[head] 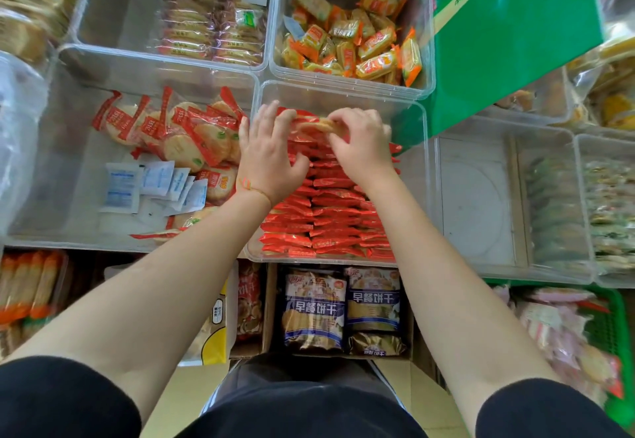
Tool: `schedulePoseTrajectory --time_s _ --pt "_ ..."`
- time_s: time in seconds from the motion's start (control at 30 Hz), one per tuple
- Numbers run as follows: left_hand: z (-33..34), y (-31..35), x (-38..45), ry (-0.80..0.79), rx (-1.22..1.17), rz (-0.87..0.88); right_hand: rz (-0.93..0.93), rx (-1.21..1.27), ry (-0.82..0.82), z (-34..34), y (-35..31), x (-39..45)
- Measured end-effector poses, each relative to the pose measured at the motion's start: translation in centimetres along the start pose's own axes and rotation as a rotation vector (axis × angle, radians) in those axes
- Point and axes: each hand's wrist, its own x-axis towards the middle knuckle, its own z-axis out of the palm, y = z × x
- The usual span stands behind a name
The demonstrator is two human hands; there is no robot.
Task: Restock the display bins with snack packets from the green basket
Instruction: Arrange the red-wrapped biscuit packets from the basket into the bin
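A clear display bin point(417, 176) in the middle holds rows of red snack packets point(330, 217) standing on edge. Both hands are over its far end. My left hand point(266, 155) and my right hand point(362, 143) together hold a red-edged cracker packet point(312, 124) at the back of the rows, fingers curled on it. The green basket point(610, 331) sits at the lower right with pink and pale packets in it, apart from both hands.
The left bin point(68, 149) holds loose red cracker packets and white sachets. A far bin point(422, 25) holds orange packets. An empty clear bin point(477, 204) lies right of the middle one. A green sign point(515, 42) leans at the upper right. Boxes with blue bags point(340, 310) stand below.
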Motion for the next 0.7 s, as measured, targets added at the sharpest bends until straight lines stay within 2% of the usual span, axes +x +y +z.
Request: schedulePoseTrajectory --time_s 0.13,0.2,0.27,0.33,0.43,0.53,0.7 --pt "-0.3 0.3 0.1 -0.075 0.066 -0.016 0.485 0.597 -0.037 -2.4 2.0 -1.1" --pt "-0.4 0.3 0.1 -0.091 0.089 -0.02 0.615 0.766 -0.038 -2.8 2.8 -1.4" --pt "-0.4 0.3 0.1 -0.101 0.109 -0.022 0.637 0.852 -0.046 -2.9 3.3 -1.4" --pt "-0.4 0.3 0.1 -0.107 0.128 -0.02 0.587 0.824 -0.019 -2.9 3.7 -1.2" --pt "-0.4 0.3 0.1 -0.124 0.158 -0.01 0.409 0.513 0.106 -3.1 4.0 -0.1" --pt "-0.3 0.3 0.1 -0.124 0.16 0.0 0.303 0.273 0.13 -3.1 4.0 1.2" --pt "-0.3 0.4 0.0 -0.124 0.176 -0.004 0.26 0.177 0.144 -2.9 3.5 2.3"
